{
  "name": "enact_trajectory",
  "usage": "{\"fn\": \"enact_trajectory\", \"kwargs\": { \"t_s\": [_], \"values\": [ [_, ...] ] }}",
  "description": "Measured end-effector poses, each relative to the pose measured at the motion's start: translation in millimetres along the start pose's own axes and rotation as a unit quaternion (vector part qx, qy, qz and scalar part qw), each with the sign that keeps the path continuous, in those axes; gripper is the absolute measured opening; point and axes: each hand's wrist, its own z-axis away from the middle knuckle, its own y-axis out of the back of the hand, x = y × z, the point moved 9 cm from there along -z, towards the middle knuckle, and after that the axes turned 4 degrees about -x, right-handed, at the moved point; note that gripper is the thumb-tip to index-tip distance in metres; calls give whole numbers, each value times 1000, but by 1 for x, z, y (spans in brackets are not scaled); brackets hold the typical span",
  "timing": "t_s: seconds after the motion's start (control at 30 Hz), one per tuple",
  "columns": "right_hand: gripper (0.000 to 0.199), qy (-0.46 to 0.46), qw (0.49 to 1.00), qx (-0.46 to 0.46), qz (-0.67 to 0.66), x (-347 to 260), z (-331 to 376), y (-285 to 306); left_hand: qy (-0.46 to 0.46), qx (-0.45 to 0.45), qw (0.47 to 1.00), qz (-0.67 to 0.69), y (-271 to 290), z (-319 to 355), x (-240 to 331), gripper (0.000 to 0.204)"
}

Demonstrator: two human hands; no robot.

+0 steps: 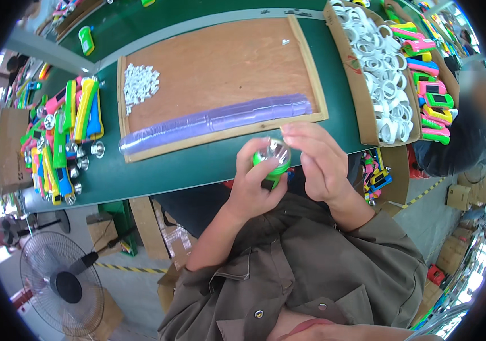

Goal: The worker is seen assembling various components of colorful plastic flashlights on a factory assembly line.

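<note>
My left hand is wrapped round a green flashlight, whose shiny silver reflector faces up. Close against the reflector's right side is my right hand, its thumb and fingertips brought together. Whatever those fingertips pinch, if anything, is too small to make out. Just beyond both hands lies a shallow wooden tray. Along its near edge runs a long row of clear purplish discs, and a heap of small white pieces sits at its left side.
At the right, a cardboard box holds many white rings, with colourful flashlights beyond it. More flashlights and loose reflectors pile up on the left of the green table. A fan stands lower left; another person is at right.
</note>
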Motion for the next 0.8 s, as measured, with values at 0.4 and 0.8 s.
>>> {"fn": "enact_trajectory", "kwargs": {
  "t_s": [0.4,0.8],
  "values": [
    [31,-19,1000,18,9,0,18,-14,-37,62,993,96,-5,0,0,80],
    [32,1,1000,15,-22,-4,20,2,-37,20,999,-11,-9,-13,9,85]
  ]
}}
